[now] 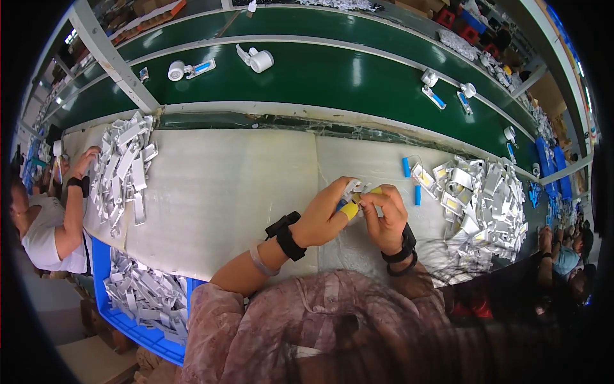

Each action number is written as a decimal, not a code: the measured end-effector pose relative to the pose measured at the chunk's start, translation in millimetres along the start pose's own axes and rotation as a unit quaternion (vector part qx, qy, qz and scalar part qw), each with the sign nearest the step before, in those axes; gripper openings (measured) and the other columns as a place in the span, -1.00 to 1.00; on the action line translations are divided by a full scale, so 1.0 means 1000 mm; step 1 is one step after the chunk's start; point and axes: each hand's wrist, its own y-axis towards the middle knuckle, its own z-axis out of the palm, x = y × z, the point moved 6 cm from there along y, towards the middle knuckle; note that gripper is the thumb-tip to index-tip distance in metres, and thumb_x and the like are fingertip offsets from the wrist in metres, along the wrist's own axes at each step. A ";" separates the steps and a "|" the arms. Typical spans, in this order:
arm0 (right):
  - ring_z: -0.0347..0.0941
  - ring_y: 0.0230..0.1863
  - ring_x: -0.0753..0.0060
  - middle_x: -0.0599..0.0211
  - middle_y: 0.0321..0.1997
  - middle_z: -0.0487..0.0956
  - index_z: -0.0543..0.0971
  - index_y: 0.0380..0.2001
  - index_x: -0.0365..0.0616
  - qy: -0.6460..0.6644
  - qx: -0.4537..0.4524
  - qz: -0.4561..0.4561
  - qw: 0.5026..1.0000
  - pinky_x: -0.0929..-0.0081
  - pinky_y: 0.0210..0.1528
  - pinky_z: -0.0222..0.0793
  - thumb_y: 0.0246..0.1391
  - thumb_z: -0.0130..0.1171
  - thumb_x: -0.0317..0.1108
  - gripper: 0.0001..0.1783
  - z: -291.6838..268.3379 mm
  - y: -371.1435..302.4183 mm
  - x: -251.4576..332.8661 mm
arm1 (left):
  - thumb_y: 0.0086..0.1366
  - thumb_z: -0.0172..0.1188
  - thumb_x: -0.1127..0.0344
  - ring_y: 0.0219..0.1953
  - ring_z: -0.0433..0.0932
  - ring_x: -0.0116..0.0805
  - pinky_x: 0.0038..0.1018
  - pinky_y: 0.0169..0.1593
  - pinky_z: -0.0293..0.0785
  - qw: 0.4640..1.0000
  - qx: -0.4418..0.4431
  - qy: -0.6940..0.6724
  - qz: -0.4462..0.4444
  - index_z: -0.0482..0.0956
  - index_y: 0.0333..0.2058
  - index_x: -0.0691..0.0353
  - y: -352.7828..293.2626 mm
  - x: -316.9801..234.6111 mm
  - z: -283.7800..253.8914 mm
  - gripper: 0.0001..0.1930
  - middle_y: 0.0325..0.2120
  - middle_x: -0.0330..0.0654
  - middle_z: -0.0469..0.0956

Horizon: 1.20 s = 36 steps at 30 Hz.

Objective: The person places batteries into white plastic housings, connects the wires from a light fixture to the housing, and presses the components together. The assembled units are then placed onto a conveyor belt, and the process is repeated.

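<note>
Above the padded worktop, my left hand (320, 214) is closed round a small white plastic piece (352, 187), with a bit of blue showing by its fingers. My right hand (386, 221) pinches at the same piece from the other side. Yellow covers wrap some fingertips, and the fingers hide most of the piece. Just right of my hands lie a blue cylinder (406, 168) and a second blue cylinder (417, 196). Thin wire runs from near them toward a white part (423, 177) at the edge of a heap of white plastic housings (483, 205), some with yellow patches.
Another pile of white plastic pieces (125, 163) sits at the left, where a co-worker's hand (86, 161) reaches in. Below it stands a blue crate (137, 336) full of similar pieces. Beyond the worktop's raised edge, a green conveyor belt (332, 73) carries white round-headed assemblies (261, 61).
</note>
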 end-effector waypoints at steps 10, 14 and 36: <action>0.40 -0.31 0.15 0.20 -0.37 0.45 0.57 -0.34 -0.20 0.022 0.014 0.034 0.999 0.36 -0.25 0.37 -0.16 0.30 -0.65 -0.75 0.001 -0.001 -0.003 | 0.33 0.10 0.21 -0.16 0.53 0.06 -0.26 -0.12 0.45 0.993 -0.037 0.095 0.066 0.30 0.06 0.28 -0.004 0.003 0.002 -0.59 -0.16 0.05 0.49; 0.46 -0.25 0.26 0.20 -0.29 0.49 0.56 -0.26 -0.17 -0.005 0.041 0.017 0.999 0.44 -0.21 0.41 -0.03 0.24 -0.66 -0.76 0.002 -0.002 -0.004 | 0.34 0.08 0.25 -0.17 0.53 0.09 -0.23 -0.14 0.45 0.993 -0.036 0.104 0.040 0.29 0.05 0.29 -0.003 0.003 0.002 -0.61 -0.17 0.06 0.49; 0.45 -0.43 0.37 0.23 -0.39 0.48 0.52 -0.39 -0.24 0.010 0.049 0.041 0.998 0.51 -0.36 0.39 0.00 0.21 -0.63 -0.90 0.017 0.083 -0.043 | 0.47 -0.13 0.27 0.02 0.40 -0.39 -0.49 -0.02 0.42 0.971 -0.226 0.012 0.080 0.17 0.23 0.27 0.000 0.023 -0.038 -0.58 0.12 -0.14 0.30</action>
